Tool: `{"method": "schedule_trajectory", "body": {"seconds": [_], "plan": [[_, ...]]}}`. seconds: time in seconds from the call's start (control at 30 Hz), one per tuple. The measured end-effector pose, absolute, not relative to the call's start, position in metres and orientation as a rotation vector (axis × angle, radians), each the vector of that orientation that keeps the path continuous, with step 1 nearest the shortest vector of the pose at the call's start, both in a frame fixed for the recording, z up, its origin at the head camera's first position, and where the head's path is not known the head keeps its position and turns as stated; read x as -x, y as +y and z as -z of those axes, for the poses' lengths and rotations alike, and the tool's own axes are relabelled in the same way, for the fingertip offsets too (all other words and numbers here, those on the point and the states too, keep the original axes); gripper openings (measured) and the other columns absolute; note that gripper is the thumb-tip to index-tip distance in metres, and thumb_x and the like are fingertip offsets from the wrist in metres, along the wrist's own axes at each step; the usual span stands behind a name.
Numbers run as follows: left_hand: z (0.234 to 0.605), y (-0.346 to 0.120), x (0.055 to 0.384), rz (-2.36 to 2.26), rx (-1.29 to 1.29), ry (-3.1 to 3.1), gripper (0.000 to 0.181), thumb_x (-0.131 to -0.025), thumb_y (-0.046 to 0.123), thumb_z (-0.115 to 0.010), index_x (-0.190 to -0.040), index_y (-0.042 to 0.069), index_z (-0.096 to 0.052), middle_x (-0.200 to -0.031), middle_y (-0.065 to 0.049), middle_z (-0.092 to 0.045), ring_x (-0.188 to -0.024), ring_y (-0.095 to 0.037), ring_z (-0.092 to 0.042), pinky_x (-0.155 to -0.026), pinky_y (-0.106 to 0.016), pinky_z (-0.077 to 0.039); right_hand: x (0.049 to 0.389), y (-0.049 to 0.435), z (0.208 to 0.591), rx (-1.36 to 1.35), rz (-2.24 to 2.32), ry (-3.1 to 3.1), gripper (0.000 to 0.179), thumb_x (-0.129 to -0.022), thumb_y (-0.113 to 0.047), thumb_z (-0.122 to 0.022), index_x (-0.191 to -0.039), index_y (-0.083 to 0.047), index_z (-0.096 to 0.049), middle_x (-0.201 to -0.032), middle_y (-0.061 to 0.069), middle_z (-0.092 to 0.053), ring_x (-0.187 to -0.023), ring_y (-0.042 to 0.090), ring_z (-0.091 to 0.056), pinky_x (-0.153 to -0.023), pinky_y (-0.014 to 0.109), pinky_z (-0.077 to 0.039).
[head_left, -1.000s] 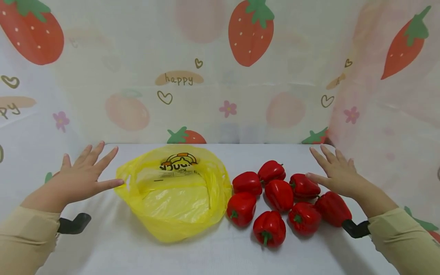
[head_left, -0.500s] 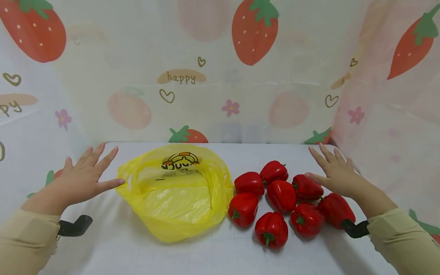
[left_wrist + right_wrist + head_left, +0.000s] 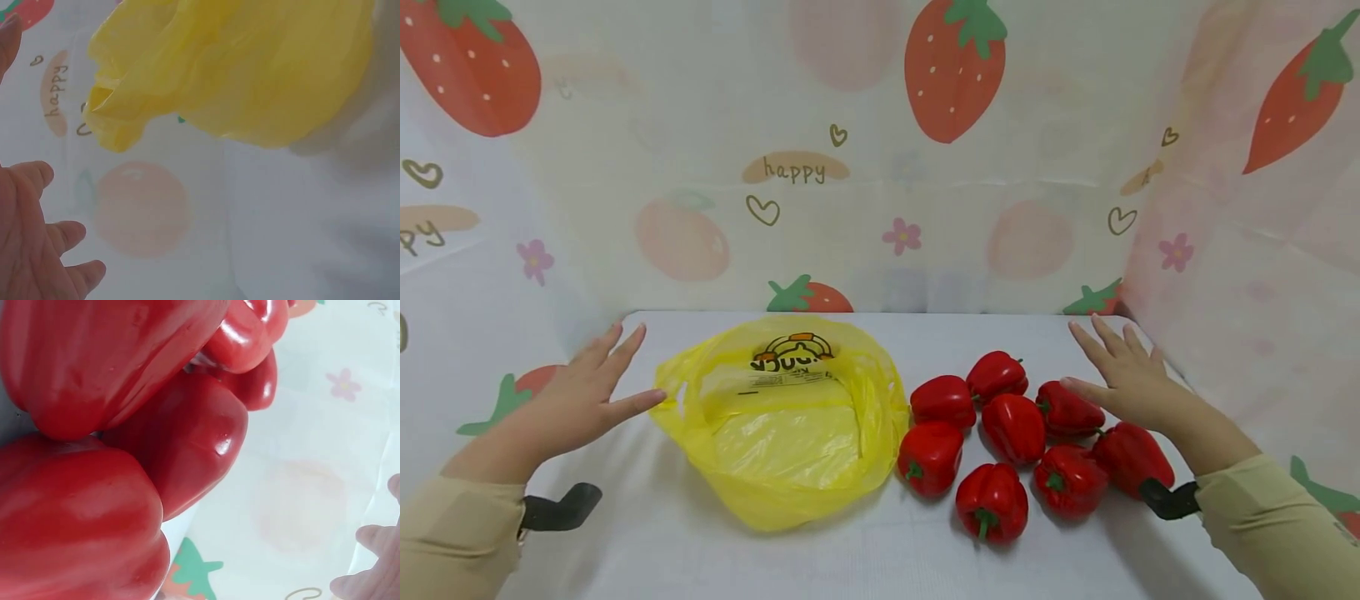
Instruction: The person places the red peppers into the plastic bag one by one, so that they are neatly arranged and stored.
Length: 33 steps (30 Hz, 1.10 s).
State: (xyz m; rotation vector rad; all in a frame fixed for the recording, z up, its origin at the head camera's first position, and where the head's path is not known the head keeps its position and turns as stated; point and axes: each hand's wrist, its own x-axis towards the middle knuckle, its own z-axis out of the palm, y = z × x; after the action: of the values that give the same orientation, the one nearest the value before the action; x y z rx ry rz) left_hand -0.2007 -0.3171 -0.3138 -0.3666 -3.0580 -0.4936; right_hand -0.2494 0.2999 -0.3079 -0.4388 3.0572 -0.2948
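A yellow bag (image 3: 782, 450) sits left of centre on a white table (image 3: 700, 558), its wide mouth gaping upward. Eight red peppers (image 3: 1013, 428) lie clustered just to its right.

The left hand (image 3: 576, 400) is raised in the air to the left of the bag, fingers straight and spread. From the head camera its thumb seems to meet the bag's left edge, but the left wrist view shows a gap between them.

The right hand (image 3: 1135, 383) hovers beyond the back right of the peppers, fingers also straight and spread. Its thumb overlaps one pepper as seen from the head; the fingertips visible in the right wrist view are well apart from the peppers.

Both arms wear beige sleeves (image 3: 1285, 525), with a black mount (image 3: 561, 507) jutting out near each wrist. Behind the table stands a pale backdrop (image 3: 865, 108) printed with strawberries (image 3: 955, 75) and the word "happy".
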Motion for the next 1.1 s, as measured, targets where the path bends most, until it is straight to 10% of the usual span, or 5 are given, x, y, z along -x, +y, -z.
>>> {"method": "schedule_trajectory", "body": {"seconds": [1.1], "plan": [[0.353, -0.301, 0.178, 1.241, 0.115, -3.121, 0.077, -0.095, 0.051, -0.032, -0.146, 0.007, 0.006, -0.147, -0.030, 0.001, -0.129, -0.052, -0.002, -0.092, -0.074, -0.014, 0.246, 0.305, 0.315, 0.432, 0.381, 3.045, 0.089, -0.085, -0.054, -0.052, -0.148, -0.020, 0.000, -0.149, 0.024, 0.003, -0.129, 0.054, 0.008, -0.091, 0.076, 0.008]]}}
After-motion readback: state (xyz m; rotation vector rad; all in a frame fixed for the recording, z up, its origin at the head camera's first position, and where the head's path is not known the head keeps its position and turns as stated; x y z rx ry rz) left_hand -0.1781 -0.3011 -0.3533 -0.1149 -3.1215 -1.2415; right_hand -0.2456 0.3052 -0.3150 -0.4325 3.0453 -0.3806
